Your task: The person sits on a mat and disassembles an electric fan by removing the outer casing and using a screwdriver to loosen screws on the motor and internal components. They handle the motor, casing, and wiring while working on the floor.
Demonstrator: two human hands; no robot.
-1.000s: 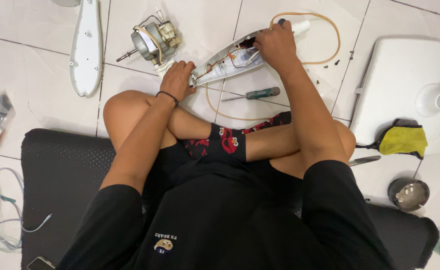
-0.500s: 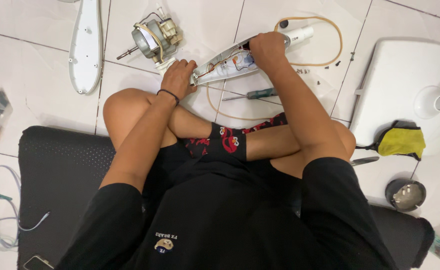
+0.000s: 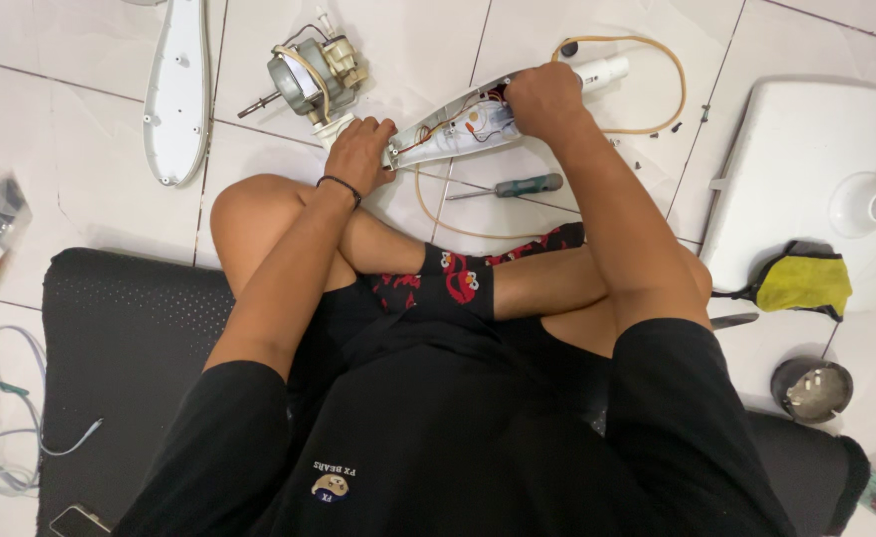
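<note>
Head view looks down on an opened white fan housing (image 3: pixel 453 127) that lies slantwise on the tiled floor (image 3: pixel 90 214) in front of the person's crossed legs, its inside showing coloured wires. The left hand (image 3: pixel 360 154) closes around the housing's lower end, a dark band on its wrist. The right hand (image 3: pixel 542 99) grips the upper end, fingers curled over the open shell, just beside the white tube (image 3: pixel 602 72) that sticks out past it. A tan cord (image 3: pixel 657 89) loops from that end and curves back under the housing. Just above the left hand sits a grey fan motor (image 3: pixel 304 75) with its shaft pointing left. A green-handled screwdriver (image 3: pixel 513 186) lies on the tile just below the housing, near the right forearm. Farther left lies a long white cover (image 3: pixel 179 94), well apart. To the right stands a white fan base (image 3: pixel 806 169), with a yellow cloth (image 3: pixel 804 283) at its near edge and a small round metal part (image 3: pixel 811 390) below it. The person sits on a black mat (image 3: pixel 120 338).
</note>
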